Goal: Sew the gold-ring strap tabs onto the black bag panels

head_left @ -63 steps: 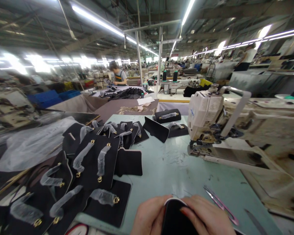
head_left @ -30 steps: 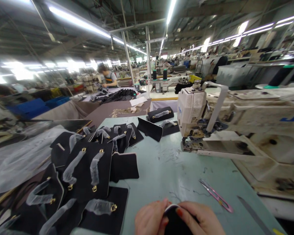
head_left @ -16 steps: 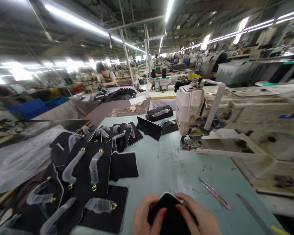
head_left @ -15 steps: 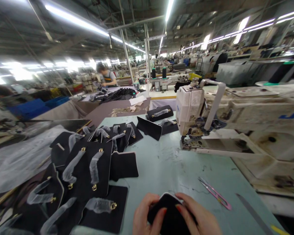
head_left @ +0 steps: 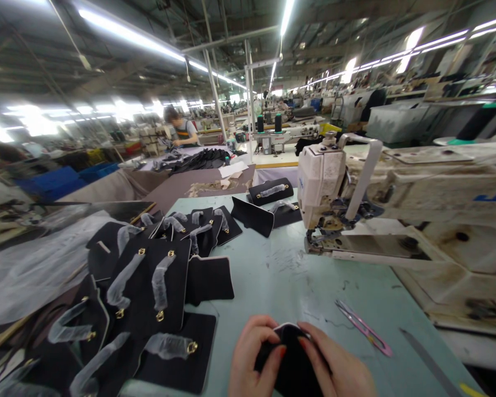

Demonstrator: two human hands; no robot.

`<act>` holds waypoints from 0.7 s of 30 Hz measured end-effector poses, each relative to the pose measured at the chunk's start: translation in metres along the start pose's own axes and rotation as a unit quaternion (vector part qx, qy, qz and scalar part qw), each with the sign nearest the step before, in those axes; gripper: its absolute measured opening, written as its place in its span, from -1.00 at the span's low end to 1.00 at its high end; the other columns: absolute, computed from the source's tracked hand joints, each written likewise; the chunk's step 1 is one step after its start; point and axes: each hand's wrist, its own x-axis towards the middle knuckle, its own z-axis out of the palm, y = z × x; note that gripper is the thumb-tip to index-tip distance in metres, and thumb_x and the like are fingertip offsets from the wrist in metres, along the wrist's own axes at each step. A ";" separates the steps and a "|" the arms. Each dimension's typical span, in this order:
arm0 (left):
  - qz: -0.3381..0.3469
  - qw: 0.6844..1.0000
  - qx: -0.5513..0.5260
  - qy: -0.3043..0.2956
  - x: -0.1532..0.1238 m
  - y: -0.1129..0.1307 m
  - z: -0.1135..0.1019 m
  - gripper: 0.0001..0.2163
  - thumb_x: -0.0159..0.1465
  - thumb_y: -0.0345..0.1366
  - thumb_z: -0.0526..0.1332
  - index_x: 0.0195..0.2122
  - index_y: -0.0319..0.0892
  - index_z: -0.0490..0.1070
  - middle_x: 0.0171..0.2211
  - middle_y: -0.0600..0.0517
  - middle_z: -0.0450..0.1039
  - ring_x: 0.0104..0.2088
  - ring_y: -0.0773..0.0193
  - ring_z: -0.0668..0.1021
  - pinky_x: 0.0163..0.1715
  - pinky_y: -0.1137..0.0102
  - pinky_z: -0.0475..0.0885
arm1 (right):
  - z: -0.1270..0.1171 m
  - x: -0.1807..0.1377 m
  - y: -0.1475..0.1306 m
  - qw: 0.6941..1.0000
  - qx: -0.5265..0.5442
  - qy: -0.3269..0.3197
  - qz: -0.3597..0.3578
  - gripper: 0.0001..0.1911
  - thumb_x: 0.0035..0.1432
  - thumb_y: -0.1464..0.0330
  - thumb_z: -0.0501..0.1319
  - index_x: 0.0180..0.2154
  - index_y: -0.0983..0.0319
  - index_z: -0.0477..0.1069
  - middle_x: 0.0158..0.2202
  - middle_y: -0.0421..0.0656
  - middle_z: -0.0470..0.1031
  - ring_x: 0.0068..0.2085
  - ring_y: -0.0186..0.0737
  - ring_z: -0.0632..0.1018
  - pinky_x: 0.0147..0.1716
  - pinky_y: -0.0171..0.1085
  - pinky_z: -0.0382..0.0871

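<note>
Both hands pinch a black fabric panel with a pale edge (head_left: 295, 364) at the front of the table. My left hand (head_left: 254, 358) grips its left side, thumb on top and fingers behind. On the right side, my right hand (head_left: 337, 361) holds it the same way. The panel's lower end runs out of view. To the right lie pink-handled thread snips (head_left: 366, 330) and a flat grey strip (head_left: 430, 358). Left of my hands is a black panel with a plastic-wrapped handle and gold hardware (head_left: 182, 375).
A white sewing machine (head_left: 397, 187) stands at the right, its arm reaching over the green table (head_left: 273, 281). More black panels with wrapped handles (head_left: 149, 275) are heaped at the left. Clear plastic sheeting (head_left: 33, 270) lies beyond them. A person (head_left: 184, 129) is at a table farther back.
My left hand has shifted slightly right and its fingers have curled further over the panel's top edge. The panel's top edge now looks more rounded. My right hand stays nearly in place.
</note>
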 end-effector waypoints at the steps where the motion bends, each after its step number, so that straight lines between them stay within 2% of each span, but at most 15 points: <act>1: 0.015 1.000 0.008 -0.003 0.002 0.001 -0.001 -0.91 0.28 -0.23 0.20 -0.34 -0.09 0.41 -0.30 0.05 0.52 -0.30 0.29 0.57 -0.27 0.48 0.49 | 0.001 -0.001 0.000 1.000 0.019 -0.008 0.015 -0.77 0.38 0.31 0.05 -0.02 0.20 0.37 -0.19 -0.16 0.60 -0.25 -0.29 0.64 -0.27 -0.53 0.51; 5: 0.117 0.990 0.081 -0.017 0.009 0.007 -0.004 -0.89 0.34 -0.28 0.15 -0.33 -0.09 0.42 -0.34 0.04 0.51 -0.37 0.34 0.57 -0.34 0.50 0.49 | 0.002 0.000 -0.002 0.984 0.136 -0.051 0.100 -0.77 0.37 0.30 0.06 -0.06 0.17 0.42 -0.20 -0.20 0.60 -0.22 -0.33 0.63 -0.23 -0.58 0.47; 9: 0.285 0.941 0.176 -0.046 0.016 0.014 -0.014 -0.88 0.30 -0.42 0.16 -0.36 -0.12 0.43 -0.35 0.02 0.56 -0.32 0.30 0.61 -0.30 0.49 0.53 | -0.002 0.005 -0.005 0.961 0.217 -0.084 0.146 -0.75 0.36 0.30 0.07 -0.11 0.16 0.50 -0.21 -0.21 0.60 -0.23 -0.35 0.63 -0.21 -0.59 0.45; 11: 0.326 0.921 0.204 -0.066 0.016 0.016 -0.019 -0.88 0.26 -0.46 0.17 -0.34 -0.11 0.45 -0.34 0.02 0.59 -0.28 0.28 0.63 -0.25 0.49 0.54 | -0.004 0.007 -0.006 0.956 0.235 -0.099 0.147 -0.74 0.36 0.30 0.07 -0.10 0.15 0.52 -0.20 -0.20 0.60 -0.20 -0.35 0.62 -0.18 -0.59 0.44; 13: 0.298 0.929 0.211 -0.065 0.013 0.016 -0.020 -0.90 0.26 -0.41 0.19 -0.33 -0.10 0.46 -0.33 0.02 0.60 -0.32 0.28 0.64 -0.28 0.49 0.54 | -0.004 0.006 -0.005 0.956 0.241 -0.100 0.133 -0.73 0.36 0.30 0.07 -0.08 0.16 0.52 -0.18 -0.19 0.60 -0.19 -0.35 0.62 -0.16 -0.59 0.44; 17: 0.191 0.968 0.165 -0.001 0.005 0.013 -0.015 -0.93 0.30 -0.34 0.19 -0.32 -0.08 0.43 -0.39 0.05 0.59 -0.44 0.33 0.61 -0.40 0.50 0.52 | -0.004 0.005 -0.007 0.965 0.233 -0.076 0.095 -0.74 0.34 0.33 0.11 -0.02 0.13 0.49 -0.13 -0.19 0.59 -0.14 -0.34 0.61 -0.11 -0.58 0.42; 21: 0.159 0.984 0.075 0.010 0.005 0.007 -0.010 -0.95 0.29 -0.35 0.20 -0.32 -0.09 0.40 -0.41 0.08 0.58 -0.44 0.35 0.61 -0.38 0.52 0.52 | -0.005 0.008 -0.013 0.962 0.245 -0.088 0.082 -0.75 0.35 0.36 0.09 -0.02 0.12 0.47 -0.12 -0.19 0.58 -0.13 -0.34 0.60 -0.11 -0.55 0.44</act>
